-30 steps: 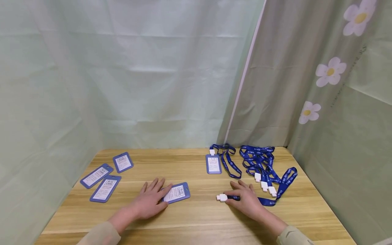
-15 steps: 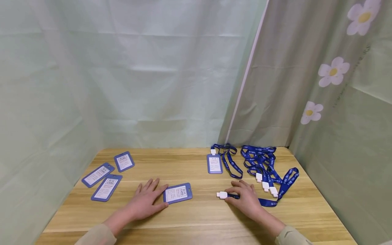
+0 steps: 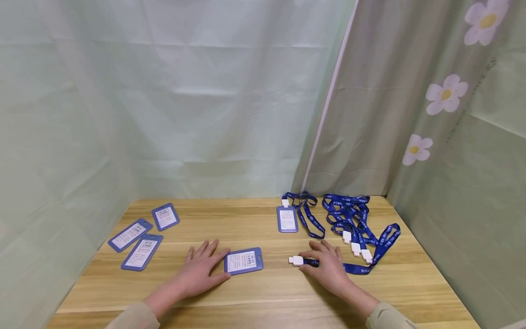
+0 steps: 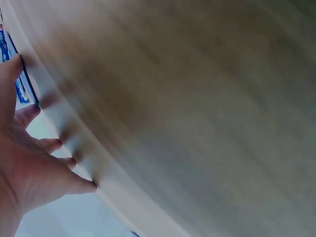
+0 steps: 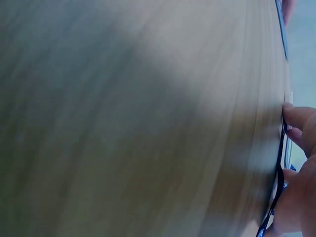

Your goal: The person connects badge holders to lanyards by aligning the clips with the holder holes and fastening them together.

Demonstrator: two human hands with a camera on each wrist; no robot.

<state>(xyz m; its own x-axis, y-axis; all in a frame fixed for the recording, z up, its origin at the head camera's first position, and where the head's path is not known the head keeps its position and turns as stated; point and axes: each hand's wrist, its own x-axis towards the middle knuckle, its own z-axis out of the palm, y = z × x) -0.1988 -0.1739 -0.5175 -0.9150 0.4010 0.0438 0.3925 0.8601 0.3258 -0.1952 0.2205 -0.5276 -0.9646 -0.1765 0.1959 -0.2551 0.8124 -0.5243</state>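
Observation:
My left hand (image 3: 198, 273) lies low over the table, fingers spread, with thumb and index fingertip at the two left corners of a blue card holder (image 3: 244, 261). That holder lies flat, its slotted end toward the right. In the left wrist view, the same thumb and index finger meet the holder's edge, the other fingers touching the tabletop. My right hand (image 3: 328, 269) pinches a blue lanyard (image 3: 357, 268) just behind its white plastic clip (image 3: 296, 260), which points left at the holder. A gap of bare wood separates clip and holder.
Three more card holders (image 3: 141, 252) lie at the left. A holder with a lanyard attached (image 3: 287, 219) lies at the back. Behind my right hand is a heap of lanyards (image 3: 349, 212) with white clips. A curtain (image 3: 222, 114) hangs close around the table (image 3: 263, 301).
My left hand drew back left off the holder's face, then moved right again. The holder slid slightly right, closer to the clip. The right hand's hold on the lanyard is nearly unchanged.

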